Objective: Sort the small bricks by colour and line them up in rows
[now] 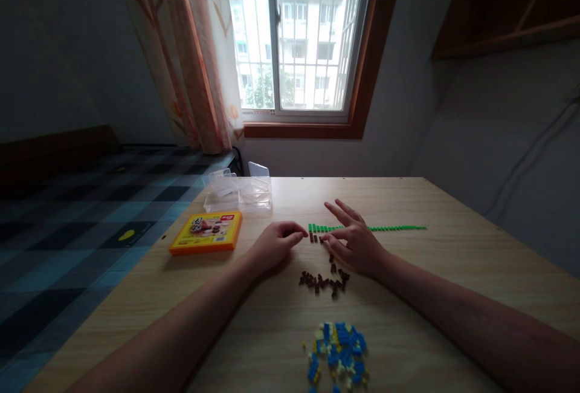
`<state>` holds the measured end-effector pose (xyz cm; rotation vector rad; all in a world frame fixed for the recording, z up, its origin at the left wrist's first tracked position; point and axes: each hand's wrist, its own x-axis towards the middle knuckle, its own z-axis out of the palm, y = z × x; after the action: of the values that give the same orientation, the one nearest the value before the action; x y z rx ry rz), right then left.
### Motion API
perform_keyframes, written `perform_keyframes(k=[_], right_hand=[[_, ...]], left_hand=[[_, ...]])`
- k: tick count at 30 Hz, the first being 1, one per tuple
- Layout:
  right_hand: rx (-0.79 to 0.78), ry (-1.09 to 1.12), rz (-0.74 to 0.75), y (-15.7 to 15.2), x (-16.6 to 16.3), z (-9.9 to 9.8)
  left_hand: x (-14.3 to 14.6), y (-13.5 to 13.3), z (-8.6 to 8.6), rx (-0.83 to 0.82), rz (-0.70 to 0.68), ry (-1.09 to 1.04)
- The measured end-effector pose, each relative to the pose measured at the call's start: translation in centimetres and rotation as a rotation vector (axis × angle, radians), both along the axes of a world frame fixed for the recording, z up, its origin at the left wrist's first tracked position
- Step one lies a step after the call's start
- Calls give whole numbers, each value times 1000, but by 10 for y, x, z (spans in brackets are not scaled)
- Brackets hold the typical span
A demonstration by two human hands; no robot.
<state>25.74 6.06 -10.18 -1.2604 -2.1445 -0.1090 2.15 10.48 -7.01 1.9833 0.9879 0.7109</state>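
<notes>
My left hand [275, 244] rests on the wooden table [453, 272], fingers curled together, tips just left of a short row of brown bricks [313, 237]; whether it holds a piece is hidden. My right hand [353, 240] sits to the right of that row, upper fingers spread, thumb and forefinger pinched at a small brown piece by the row's end. A long line of green bricks [394, 228] runs rightward behind my hands. A loose heap of brown bricks [324, 282] lies in front of them. Nearer me lies a pile of blue, yellow and white bricks [338, 354].
A yellow-orange flat box [206, 233] lies at the table's left. Behind it stand clear plastic containers [238, 192]. A bed with a checked cover [81, 224] adjoins the left edge. A window, curtain and wall shelf are beyond.
</notes>
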Motion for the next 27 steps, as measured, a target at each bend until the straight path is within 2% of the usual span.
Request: perform_keyframes(k=[27], right_hand=[[12, 23, 42, 0, -2, 1]], left_hand=[[2, -1, 0, 4, 1, -13]])
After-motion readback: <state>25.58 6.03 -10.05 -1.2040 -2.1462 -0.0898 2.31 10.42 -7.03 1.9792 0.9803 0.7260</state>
